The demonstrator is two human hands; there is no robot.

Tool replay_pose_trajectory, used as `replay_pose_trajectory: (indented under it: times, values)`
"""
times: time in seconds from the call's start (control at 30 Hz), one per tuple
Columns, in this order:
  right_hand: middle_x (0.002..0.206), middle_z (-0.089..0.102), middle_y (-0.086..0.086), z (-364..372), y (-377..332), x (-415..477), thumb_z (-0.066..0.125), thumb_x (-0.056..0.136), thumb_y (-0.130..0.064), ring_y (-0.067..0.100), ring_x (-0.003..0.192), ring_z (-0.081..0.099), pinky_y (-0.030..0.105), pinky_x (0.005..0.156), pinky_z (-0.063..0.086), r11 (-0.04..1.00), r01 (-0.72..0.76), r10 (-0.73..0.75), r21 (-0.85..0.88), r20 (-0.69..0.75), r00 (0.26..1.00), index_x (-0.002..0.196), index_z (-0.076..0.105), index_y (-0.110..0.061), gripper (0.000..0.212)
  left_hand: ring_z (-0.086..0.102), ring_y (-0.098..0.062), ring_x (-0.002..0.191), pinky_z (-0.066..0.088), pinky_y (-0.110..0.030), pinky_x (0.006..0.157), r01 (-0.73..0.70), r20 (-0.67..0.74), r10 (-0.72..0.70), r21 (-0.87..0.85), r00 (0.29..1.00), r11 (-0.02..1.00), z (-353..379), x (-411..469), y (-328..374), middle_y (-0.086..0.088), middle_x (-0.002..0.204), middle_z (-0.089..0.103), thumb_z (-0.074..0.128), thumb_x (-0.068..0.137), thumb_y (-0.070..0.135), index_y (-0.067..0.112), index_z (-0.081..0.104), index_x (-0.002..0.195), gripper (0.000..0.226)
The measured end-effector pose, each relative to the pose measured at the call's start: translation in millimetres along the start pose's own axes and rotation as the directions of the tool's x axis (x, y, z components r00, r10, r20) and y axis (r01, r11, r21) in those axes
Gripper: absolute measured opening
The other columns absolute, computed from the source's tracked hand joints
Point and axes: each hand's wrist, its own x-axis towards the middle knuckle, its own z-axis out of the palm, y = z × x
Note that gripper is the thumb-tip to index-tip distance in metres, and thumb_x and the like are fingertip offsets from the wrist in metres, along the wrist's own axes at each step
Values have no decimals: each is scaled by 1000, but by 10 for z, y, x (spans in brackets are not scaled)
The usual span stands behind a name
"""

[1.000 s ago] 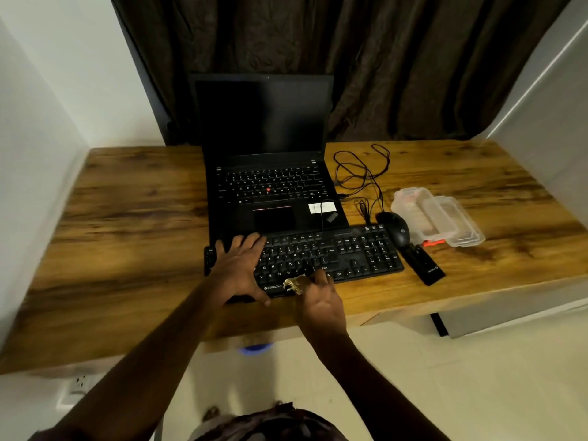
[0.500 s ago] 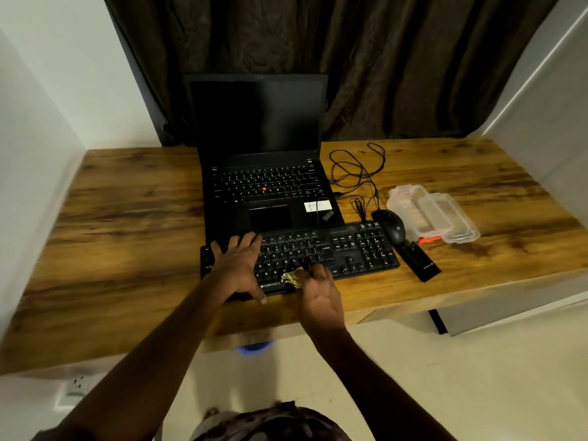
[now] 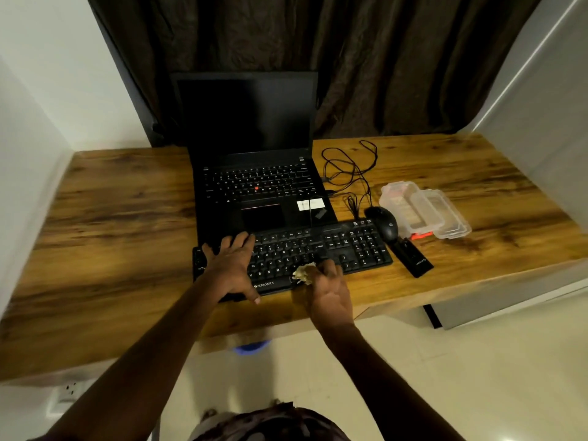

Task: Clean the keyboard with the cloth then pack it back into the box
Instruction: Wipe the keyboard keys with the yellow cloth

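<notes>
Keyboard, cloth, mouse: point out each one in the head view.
keyboard point(image 3: 337, 246): head view, on the keys right of centre.
cloth point(image 3: 304, 272): head view, on its pale crumpled part that shows.
mouse point(image 3: 383, 222): head view, on its top shell.

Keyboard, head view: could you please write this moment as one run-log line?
step: wiping keys | left hand: flat on keyboard | right hand: grips cloth on lower keys | packing: not started

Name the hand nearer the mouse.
Right. The right hand, gripping the cloth, is at the middle of the keyboard; the left hand rests on its left end, farther from the mouse.
</notes>
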Motion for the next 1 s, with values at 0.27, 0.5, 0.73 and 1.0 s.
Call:
replay_pose_trajectory:
  times: [0.27, 0.5, 0.73, 1.0]
  values:
    - [143, 38, 5, -68, 337, 88, 58, 91, -17, 22, 127, 39, 33, 110, 36, 996, -84, 81, -18, -118, 990, 134, 50, -30, 46, -4, -31, 150, -1, -70, 113, 7, 9, -7, -34, 1000, 999, 9, -12, -3, 3, 164, -5, 91, 52, 51, 23, -6, 158, 146]
    - [140, 37, 4, -11, 295, 72, 65, 90, -28, 22, 124, 38, 35, 109, 38, 999, 3, -7, -51, -72, 997, 136, 49, -33, 49, -5, -31, 150, -1, -71, 112, 21, 19, -20, -28, 1000, 999, -7, 8, 19, 3, 164, -6, 92, 52, 50, 23, -7, 157, 147]
    - [134, 54, 0, -154, 495, 201, 62, 88, -20, 23, 118, 47, 34, 101, 41, 997, -58, 50, -49, -140, 989, 125, 58, -35, 41, 0, -30, 150, 2, -71, 112, 37, 35, -39, 53, 999, 998, -13, 37, 50, 1, 164, -3, 90, 51, 54, 19, -9, 157, 149]
    - [111, 69, 2, -260, 422, 289, 66, 77, -1, 27, 108, 55, 38, 87, 48, 994, -34, 3, -101, -288, 958, 112, 68, -31, 45, 3, -28, 149, -5, -68, 114, -132, -48, 137, 82, 989, 988, 18, 188, 376, 0, 163, 2, 80, 48, 75, 15, -6, 157, 151]
